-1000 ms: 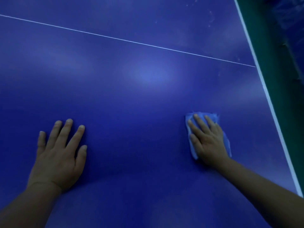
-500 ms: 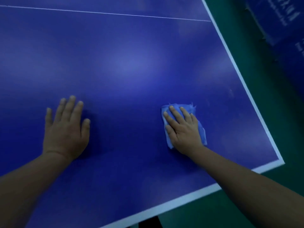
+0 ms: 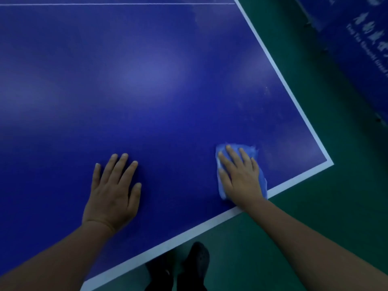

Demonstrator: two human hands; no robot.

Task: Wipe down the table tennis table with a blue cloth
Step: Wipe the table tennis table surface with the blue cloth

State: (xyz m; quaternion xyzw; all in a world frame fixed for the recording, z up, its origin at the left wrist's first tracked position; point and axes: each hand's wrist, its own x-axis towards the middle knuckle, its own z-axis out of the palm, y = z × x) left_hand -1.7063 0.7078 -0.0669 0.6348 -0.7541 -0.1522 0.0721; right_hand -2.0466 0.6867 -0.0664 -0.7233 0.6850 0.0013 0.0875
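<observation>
Mid-wipe: the right hand [image 3: 241, 175], fingers flat, presses the blue cloth [image 3: 249, 151] near the bench [image 3: 147, 70] corner, the left hand [image 3: 113, 190] lies flat and empty beside it, and the next stroke should sweep toward that corner.

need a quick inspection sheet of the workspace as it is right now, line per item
surface: blue table tennis table, white edge lines, near right corner in view; faint pale specks near the right edge
job's things: blue cloth flat on the table near that corner
clutter: nothing seen
grippers: right hand presses the cloth, fingers straight; left hand flat on bare table, fingers spread
cables: nothing seen
surroundings: green floor; dark shoes below the near edge; blue barrier with unreadable print, upper right
</observation>
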